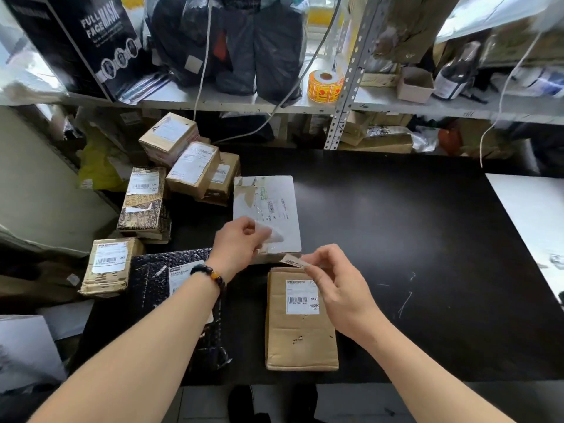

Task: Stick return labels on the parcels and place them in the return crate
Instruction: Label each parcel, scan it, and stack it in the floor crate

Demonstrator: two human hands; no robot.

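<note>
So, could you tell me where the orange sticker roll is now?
The orange sticker roll is on the shelf, right of centre in the head view, between the black bags and the grey post.

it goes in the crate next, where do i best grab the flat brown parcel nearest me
Probably its right long edge, coming from the right. The brown parcel lies flat on the table, with bare tabletop along that side, while the black bubble-wrap parcel sits close on its left. Slide fingers under, thumb on top, once the right hand is free of the label.
</note>
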